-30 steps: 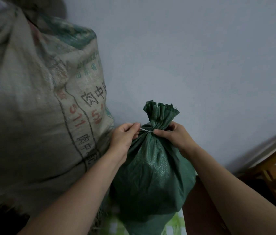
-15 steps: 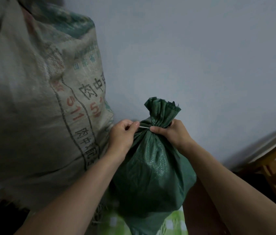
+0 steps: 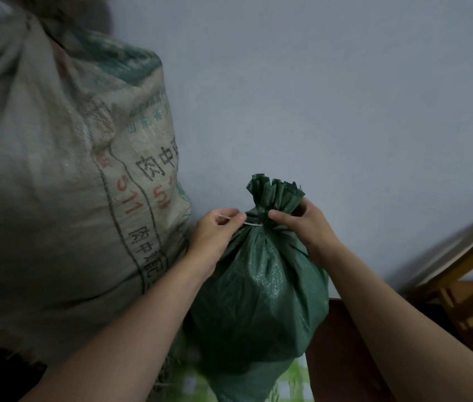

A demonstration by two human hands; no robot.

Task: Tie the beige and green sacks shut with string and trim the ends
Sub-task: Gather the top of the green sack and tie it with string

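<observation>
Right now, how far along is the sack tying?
Done, apparently: the beige sack is gathered shut at its top, though its tie is blurred. In hand: the left hand pulls white string at the green sack neck while the right hand grips the gathers. Left: finishing the knot and trimming; no cutter is visible.

The big sack [image 3: 64, 181] stands at the left against the wall [image 3: 316, 97], and the small sack [image 3: 258, 291] stands just to its right, touching it low down. The left hand [image 3: 215, 230] sits at the left of the small sack's gathered neck and the right hand [image 3: 302, 221] at its right, with the string [image 3: 251, 224] running between them around the neck. A wooden frame [image 3: 461, 285] stands well apart at the far right.
</observation>
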